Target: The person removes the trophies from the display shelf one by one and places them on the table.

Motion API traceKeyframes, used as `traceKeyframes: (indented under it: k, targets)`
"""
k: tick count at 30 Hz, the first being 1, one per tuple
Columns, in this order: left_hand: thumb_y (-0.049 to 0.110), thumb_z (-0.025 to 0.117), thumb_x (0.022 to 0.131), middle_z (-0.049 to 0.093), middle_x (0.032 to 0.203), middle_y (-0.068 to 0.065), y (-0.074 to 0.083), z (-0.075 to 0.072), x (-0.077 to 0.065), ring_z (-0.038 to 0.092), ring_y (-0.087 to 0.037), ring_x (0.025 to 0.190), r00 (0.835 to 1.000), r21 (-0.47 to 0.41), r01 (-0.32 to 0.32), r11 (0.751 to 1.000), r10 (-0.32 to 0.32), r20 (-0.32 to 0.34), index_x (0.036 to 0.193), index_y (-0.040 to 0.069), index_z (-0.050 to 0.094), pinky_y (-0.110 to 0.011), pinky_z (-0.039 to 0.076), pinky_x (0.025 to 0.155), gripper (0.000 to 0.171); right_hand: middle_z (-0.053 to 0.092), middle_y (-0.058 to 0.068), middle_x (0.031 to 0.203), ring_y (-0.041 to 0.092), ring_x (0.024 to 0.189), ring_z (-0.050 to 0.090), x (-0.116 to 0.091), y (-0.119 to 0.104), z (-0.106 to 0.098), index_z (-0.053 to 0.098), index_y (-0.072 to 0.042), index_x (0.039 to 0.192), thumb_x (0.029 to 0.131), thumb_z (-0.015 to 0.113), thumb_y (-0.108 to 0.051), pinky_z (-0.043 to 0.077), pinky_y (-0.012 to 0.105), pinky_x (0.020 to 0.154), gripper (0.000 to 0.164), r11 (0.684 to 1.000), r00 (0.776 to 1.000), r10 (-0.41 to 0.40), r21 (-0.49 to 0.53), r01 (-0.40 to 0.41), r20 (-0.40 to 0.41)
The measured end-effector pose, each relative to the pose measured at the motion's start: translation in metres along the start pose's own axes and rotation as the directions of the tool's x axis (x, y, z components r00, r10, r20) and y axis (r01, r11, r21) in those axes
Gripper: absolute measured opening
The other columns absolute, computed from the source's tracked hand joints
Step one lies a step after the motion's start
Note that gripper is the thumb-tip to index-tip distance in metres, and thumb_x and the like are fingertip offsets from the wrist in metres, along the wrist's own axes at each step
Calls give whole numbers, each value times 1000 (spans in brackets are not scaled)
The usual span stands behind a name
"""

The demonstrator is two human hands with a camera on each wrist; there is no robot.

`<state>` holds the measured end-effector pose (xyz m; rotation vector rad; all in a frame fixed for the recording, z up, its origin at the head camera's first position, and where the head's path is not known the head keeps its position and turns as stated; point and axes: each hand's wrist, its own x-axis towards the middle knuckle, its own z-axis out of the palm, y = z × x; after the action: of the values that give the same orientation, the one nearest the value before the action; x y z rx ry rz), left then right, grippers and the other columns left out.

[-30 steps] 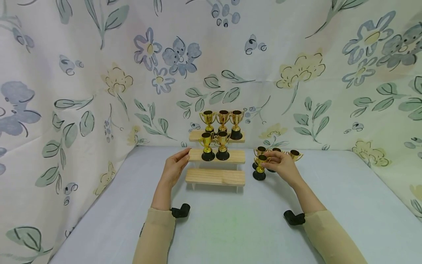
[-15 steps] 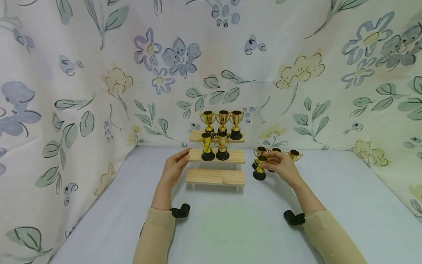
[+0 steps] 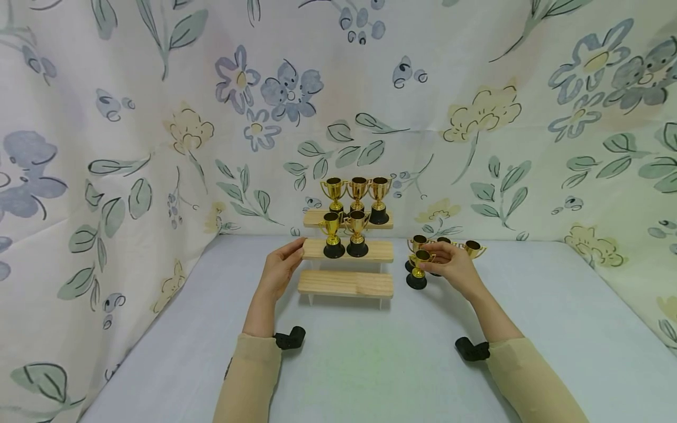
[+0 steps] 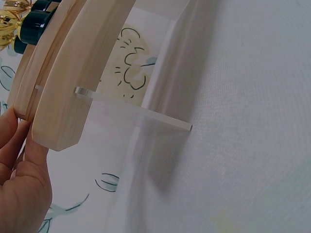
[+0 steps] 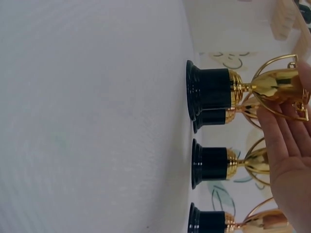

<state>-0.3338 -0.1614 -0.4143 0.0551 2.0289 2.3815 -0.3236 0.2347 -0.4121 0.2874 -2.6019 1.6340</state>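
Observation:
A three-step wooden display stand with clear legs stands on the table. In the head view my left hand is at the left end of its middle step, and the left wrist view has the fingers holding that plank end. My right hand grips the cup of a small gold trophy with a black base, to the right of the stand. The right wrist view shows this trophy upright, thumb and fingers about its cup. Whether its base touches the table is hard to tell.
Three trophies stand on the top step and two trophies on the middle one. Behind my right hand are more trophies, partly hidden. A white cloth covers the table; a floral curtain hangs behind.
The trophy in my right hand has shifted very slightly, its cup a touch to the right and lower. My left hand and the stand have stayed put.

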Motion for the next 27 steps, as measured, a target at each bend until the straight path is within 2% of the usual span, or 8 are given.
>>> traceKeyframes:
  k: [2,6,8,16,27]
  targets:
    - [5,51,102,44,154,-16,0,0,0,50,-18,135,1000,8,-2,1000,2,-1,147,0,45,-10,49,103,45,63,18,131,-6,92,62,-1,-1,0,61,-8,130,85,79,-31,57,13,79,54,1000,1000,-1,-1,1,-1]
    - [7,53,102,44,154,-17,-1,-1,0,57,-7,124,1000,12,-4,1000,4,-2,147,0,45,-12,48,104,46,64,19,131,-8,92,62,-1,-2,0,61,-7,130,84,80,-30,57,14,79,54,1000,1000,-9,0,9,-5]
    - [7,53,101,44,153,-17,-1,-2,0,57,-7,124,1000,6,-3,1000,3,-4,147,0,45,-14,48,106,47,64,19,131,-9,92,62,0,-2,0,62,-7,130,84,79,-30,57,14,80,54,1000,1000,-11,-3,11,-7]
    - [5,51,102,39,156,-21,-1,-1,1,39,-30,145,1000,-15,-5,1000,5,1,147,-1,43,-27,39,117,46,63,18,132,-9,92,62,0,-1,0,62,-7,129,84,79,-31,57,15,79,53,1000,1000,-12,-6,12,-5]
    - [4,50,102,40,156,-18,-1,-1,0,39,-29,145,1000,-12,-7,1000,8,17,147,0,43,-17,44,110,46,62,17,135,-12,93,61,0,-3,0,63,-7,128,84,80,-31,56,13,80,54,1000,1000,-20,-7,20,2]
